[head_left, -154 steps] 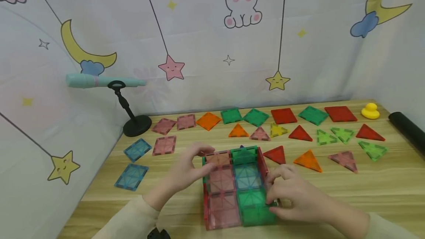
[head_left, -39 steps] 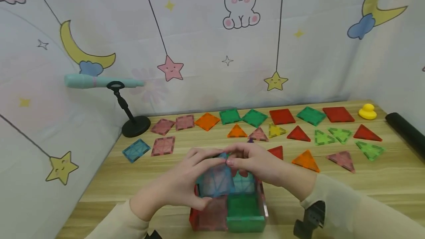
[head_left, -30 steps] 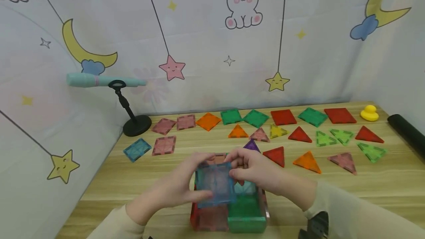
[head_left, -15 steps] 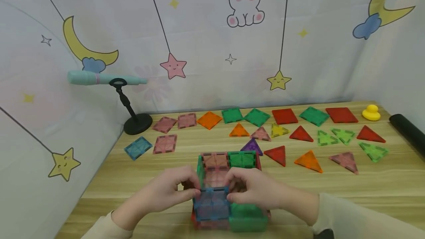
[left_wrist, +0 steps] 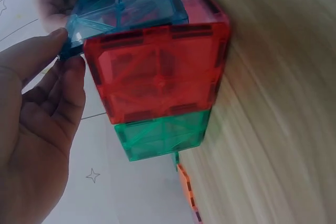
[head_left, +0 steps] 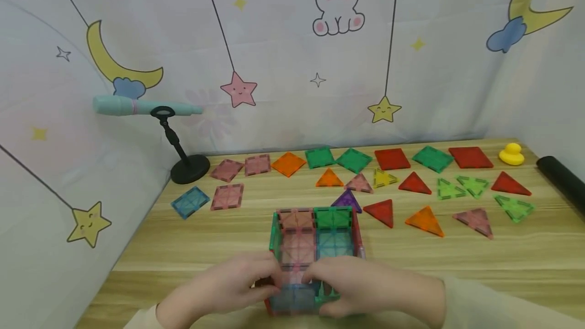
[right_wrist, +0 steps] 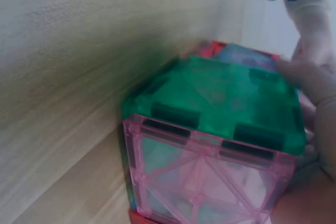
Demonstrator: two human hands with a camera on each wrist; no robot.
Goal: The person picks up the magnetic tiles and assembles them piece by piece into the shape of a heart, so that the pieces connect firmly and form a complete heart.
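Observation:
A box of translucent magnetic tiles point(head_left: 297, 245) stands near the table's front edge, with a pink and blue-green floor. Its walls include a red tile point(left_wrist: 160, 80), a green tile point(right_wrist: 220, 95) and a pink tile point(right_wrist: 202, 182). My left hand point(head_left: 233, 281) pinches a blue square magnetic tile point(left_wrist: 126, 11) at a corner. The blue tile sits tilted at the box's near left, above the red wall. My right hand point(head_left: 361, 286) curls its fingers at the blue tile's right edge. Its fingertips are partly hidden, and it covers the box's near right part.
Loose square tiles, such as a blue one point(head_left: 190, 202) and an orange one point(head_left: 288, 164), lie behind and left. Several triangles, including a purple one point(head_left: 347, 201), lie behind and right. A black stand point(head_left: 189, 169) and a yellow duck point(head_left: 511, 154) stand at the back.
A blue tile left the table's left side and came to the box between both hands. Since half a second ago, the hands have lowered it toward the box's near edge.

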